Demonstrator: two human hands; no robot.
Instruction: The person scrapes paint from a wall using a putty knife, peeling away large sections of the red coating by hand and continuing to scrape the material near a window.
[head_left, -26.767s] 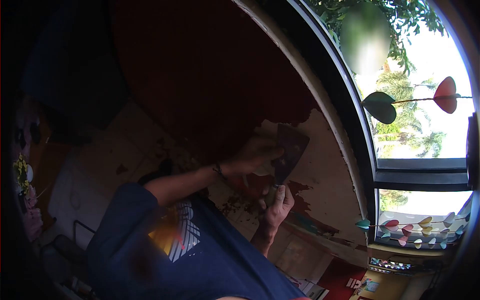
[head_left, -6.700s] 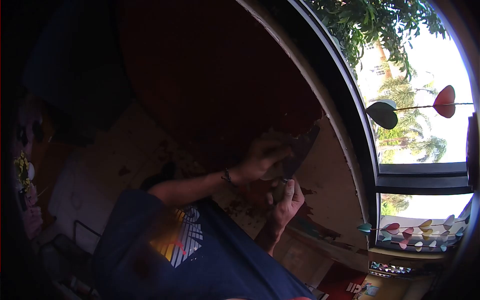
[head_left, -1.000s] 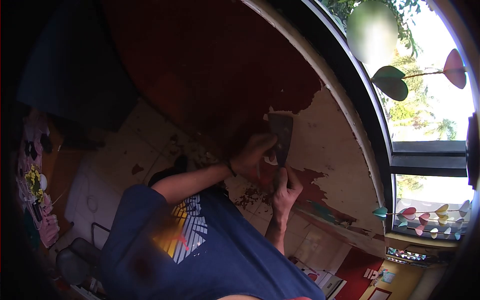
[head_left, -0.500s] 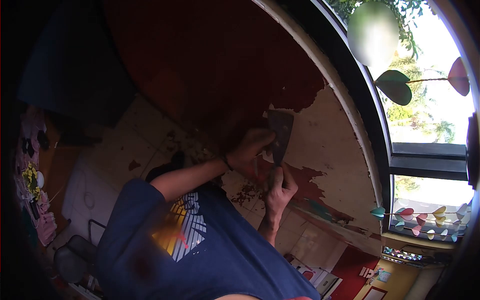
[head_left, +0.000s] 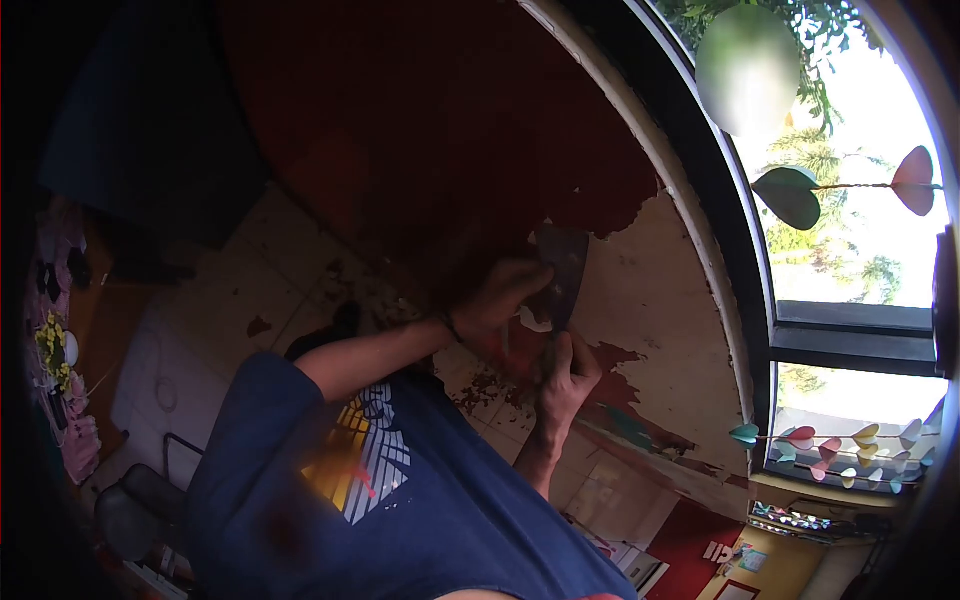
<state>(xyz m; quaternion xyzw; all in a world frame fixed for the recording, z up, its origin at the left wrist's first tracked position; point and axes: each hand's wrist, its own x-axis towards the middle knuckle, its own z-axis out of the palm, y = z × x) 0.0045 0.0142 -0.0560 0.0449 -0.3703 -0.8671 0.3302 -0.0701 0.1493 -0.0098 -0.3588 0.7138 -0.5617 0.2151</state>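
A paint scraper [head_left: 568,262] with a broad, dark blade lies against the wall, its wide edge at the border of the peeling red paint [head_left: 470,130]. My right hand [head_left: 567,385] is closed around the handle end. From the left, my left hand [head_left: 500,300] reaches across, its fingers closed on the blade's side; shadow hides part of the grip. Beyond the blade shows a bare beige patch of wall [head_left: 660,290] with ragged red edges.
A dark window frame [head_left: 745,200] curves along the right, with heart-shaped garlands [head_left: 825,440] hanging by it. Paint flakes [head_left: 495,390] litter the tiled floor [head_left: 265,245]. A dark chair [head_left: 140,510] and a table with pink cloth [head_left: 80,440] stand at the left.
The view has shifted slightly, and the window's lower part sits a little further left. Both hands keep their hold on the scraper, which has hardly moved against the wall.
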